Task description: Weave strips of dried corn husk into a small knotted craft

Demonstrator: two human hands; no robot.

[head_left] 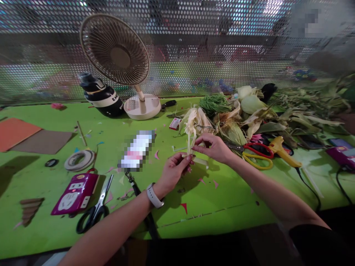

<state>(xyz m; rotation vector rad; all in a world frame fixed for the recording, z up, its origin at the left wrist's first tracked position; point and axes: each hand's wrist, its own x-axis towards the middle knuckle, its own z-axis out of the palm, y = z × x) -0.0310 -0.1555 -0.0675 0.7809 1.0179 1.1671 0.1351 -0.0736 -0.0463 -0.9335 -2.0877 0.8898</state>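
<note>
Both hands meet over the middle of the green table. My left hand, with a pale watch band at the wrist, pinches the lower end of a bundle of pale corn husk strips. Fingers of my right hand are closed on the same husk just above, at its narrow stem. The frayed upper part of the bundle stands upright in front of more dry husks. A small pale strip sticks out to the right beneath my fingers. The fingertips partly hide the stem.
Left are a fan, black bottle, phone, tape roll, purple power strip and black-handled scissors. Right are piled corn husks, green wire-like bundle, red-and-yellow-handled scissors and a yellow glue gun with cord.
</note>
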